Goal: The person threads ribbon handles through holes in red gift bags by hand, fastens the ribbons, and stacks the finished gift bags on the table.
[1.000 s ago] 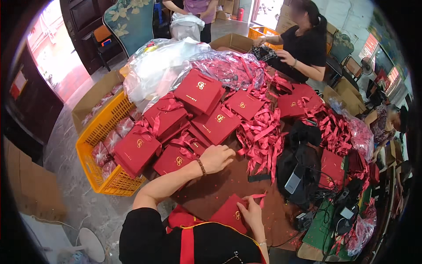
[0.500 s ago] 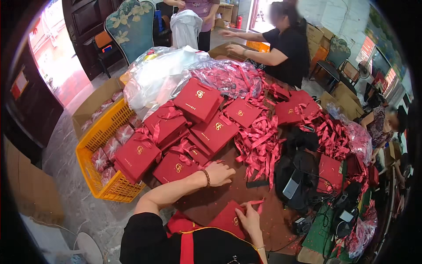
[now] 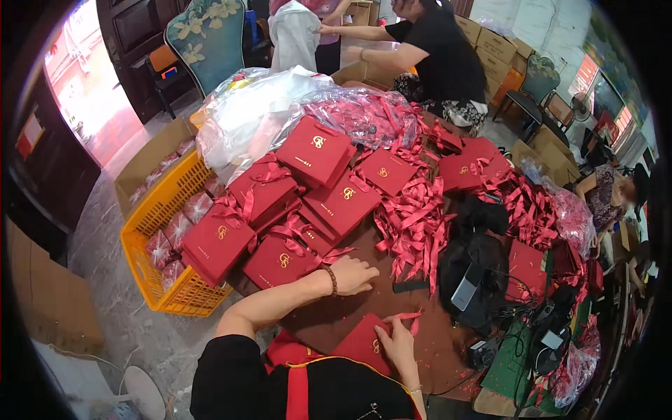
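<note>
The right hand (image 3: 400,346) clamps a red bag (image 3: 362,340); the left hand (image 3: 351,275) hangs loosely unclenched.

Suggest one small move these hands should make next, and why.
Perhaps move the left hand toward the red bag beneath the right hand: the right seems to pinch a pink ribbon there, while the left shows nothing in its grasp.
</note>
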A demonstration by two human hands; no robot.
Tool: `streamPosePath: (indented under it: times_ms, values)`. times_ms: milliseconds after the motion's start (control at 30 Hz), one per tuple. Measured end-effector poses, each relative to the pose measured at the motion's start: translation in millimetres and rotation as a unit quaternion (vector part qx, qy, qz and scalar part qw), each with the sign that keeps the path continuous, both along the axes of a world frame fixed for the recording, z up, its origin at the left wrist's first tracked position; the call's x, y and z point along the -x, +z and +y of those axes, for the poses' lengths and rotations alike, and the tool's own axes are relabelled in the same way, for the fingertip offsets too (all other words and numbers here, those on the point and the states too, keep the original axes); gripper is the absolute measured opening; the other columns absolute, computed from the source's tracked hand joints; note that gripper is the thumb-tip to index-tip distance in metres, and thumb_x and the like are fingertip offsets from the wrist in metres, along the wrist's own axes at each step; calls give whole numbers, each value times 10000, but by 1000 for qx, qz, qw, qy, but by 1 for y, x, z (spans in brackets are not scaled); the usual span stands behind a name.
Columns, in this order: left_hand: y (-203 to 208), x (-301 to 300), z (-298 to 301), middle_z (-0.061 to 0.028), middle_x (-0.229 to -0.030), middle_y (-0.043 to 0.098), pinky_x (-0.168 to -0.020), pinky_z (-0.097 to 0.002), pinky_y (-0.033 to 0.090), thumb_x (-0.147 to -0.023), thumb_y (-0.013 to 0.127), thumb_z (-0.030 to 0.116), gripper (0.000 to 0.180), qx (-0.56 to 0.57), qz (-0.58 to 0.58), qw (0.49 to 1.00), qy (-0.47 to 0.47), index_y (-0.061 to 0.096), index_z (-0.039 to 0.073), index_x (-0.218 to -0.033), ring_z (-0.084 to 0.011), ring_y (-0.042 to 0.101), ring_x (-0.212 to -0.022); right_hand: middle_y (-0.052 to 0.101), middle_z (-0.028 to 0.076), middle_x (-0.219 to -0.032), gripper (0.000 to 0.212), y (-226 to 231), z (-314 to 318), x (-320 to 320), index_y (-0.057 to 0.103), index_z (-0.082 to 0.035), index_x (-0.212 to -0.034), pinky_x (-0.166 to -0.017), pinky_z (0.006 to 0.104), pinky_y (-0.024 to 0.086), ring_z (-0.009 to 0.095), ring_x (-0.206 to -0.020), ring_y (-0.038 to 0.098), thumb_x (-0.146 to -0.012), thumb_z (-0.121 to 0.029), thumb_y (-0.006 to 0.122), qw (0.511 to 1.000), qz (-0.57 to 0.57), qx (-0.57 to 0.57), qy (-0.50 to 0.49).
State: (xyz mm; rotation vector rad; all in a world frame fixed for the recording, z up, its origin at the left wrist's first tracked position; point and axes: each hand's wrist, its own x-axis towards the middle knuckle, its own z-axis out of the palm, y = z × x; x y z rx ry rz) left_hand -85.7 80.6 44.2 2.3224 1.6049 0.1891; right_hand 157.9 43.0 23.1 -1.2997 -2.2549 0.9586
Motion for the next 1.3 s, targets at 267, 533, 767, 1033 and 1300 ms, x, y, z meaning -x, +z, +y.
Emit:
streamPosePath:
  times_ms: [267,533,767,1033,1300]
  values:
    - [-3,-15,-4,-107,-871,598,-691,-424,452,-841,551,312,319,4,-15,999,-47,506,130,-1099,-296,600,-839,625,177,-860,311,4,1,1,554,-32,-991,-684,400,476,338,-808,611,-800,-260,646,999,-26,31,1]
    - [-6,-20,-5,-108,-957,597,-770,-427,431,-834,551,319,355,58,4,997,-58,497,142,-1137,-295,579,-922,625,177,-843,308,12,7,-1,570,-32,-1002,-674,388,476,334,-787,611,-798,-249,647,999,2,36,-8]
    - [-5,-22,-4,-113,-965,594,-771,-426,433,-845,544,307,354,51,4,997,-63,493,135,-1150,-294,576,-930,628,172,-885,310,1,4,-6,564,-40,-1011,-699,390,481,329,-821,612,-798,-251,643,1000,2,27,-9]
    - [-6,-29,-8,-107,-889,613,-725,-413,452,-836,542,281,276,-1,-55,996,-74,542,126,-1065,-295,599,-856,628,173,-920,319,5,-2,-7,567,-41,-1017,-735,394,482,338,-870,604,-780,-233,662,1000,2,25,-16]
    - [2,10,13,-124,-851,624,-692,-423,482,-807,567,227,190,-9,16,998,60,608,88,-930,-315,602,-827,629,151,-942,279,25,25,-14,577,-42,-1007,-729,385,482,335,-870,604,-772,-172,652,999,8,26,-19]
